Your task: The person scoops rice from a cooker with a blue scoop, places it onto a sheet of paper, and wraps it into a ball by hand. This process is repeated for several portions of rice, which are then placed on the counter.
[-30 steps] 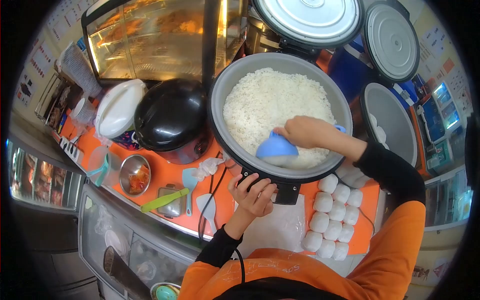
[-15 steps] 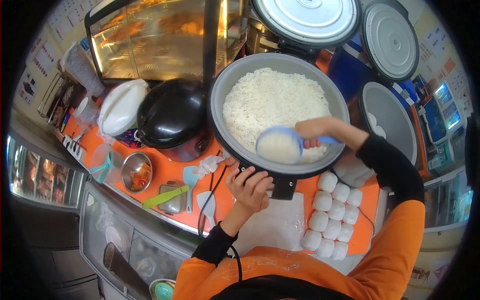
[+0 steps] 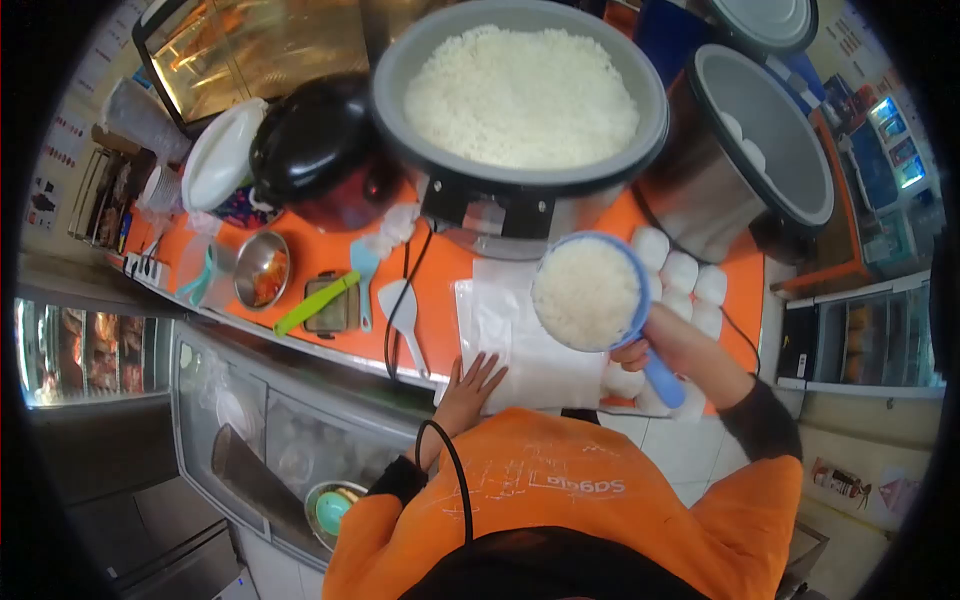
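Observation:
A blue cup with a handle, full of white rice, is in my right hand, whose fingers wrap round it near the handle. It is over white plastic sheets on the orange counter. My left hand lies with fingers spread on the lower left part of the sheets. Beyond them stands a large open cooker holding a heap of rice. Several white wrapped rounds sit to the right, partly hidden by the cup and my right hand.
Left on the orange counter are a white paddle, a blue spatula, green tongs, a metal bowl and a black-lidded cooker. A second open pot stands right. A cable crosses the counter.
My right hand has brought the cup out of the cooker, down over the sheets. My left hand has moved from the cooker's rim onto the sheets. The view has tilted downward.

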`<control>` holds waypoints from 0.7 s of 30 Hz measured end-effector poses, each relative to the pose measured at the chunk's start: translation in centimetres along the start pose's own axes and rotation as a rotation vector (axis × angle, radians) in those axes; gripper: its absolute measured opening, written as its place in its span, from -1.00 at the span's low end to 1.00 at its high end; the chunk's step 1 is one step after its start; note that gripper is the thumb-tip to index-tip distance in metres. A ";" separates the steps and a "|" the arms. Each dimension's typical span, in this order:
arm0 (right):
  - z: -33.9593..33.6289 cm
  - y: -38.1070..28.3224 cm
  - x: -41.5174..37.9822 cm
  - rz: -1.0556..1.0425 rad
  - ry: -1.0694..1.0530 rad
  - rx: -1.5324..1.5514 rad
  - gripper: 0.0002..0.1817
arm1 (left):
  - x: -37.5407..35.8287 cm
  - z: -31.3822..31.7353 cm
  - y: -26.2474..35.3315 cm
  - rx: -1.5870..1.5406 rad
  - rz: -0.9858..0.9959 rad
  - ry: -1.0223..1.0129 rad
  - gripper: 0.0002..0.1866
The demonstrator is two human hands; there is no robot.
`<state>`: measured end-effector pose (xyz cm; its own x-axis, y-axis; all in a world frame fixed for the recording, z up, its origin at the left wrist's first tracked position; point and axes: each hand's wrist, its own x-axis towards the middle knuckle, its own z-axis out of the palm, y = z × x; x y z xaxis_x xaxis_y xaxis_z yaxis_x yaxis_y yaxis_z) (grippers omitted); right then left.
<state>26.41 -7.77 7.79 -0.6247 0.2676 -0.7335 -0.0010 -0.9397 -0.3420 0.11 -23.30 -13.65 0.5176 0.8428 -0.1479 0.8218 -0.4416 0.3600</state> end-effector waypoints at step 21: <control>-2.6 5.8 8.1 -1.659 0.803 -0.743 -0.53 | -2.3 2.2 -0.6 -0.109 0.219 0.407 -0.77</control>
<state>23.33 -10.51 -1.68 0.0774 0.8464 0.5270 0.2928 0.4859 -0.8235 -1.00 -25.65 -15.59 0.5228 0.7949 0.3078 0.6625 -0.6061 0.4401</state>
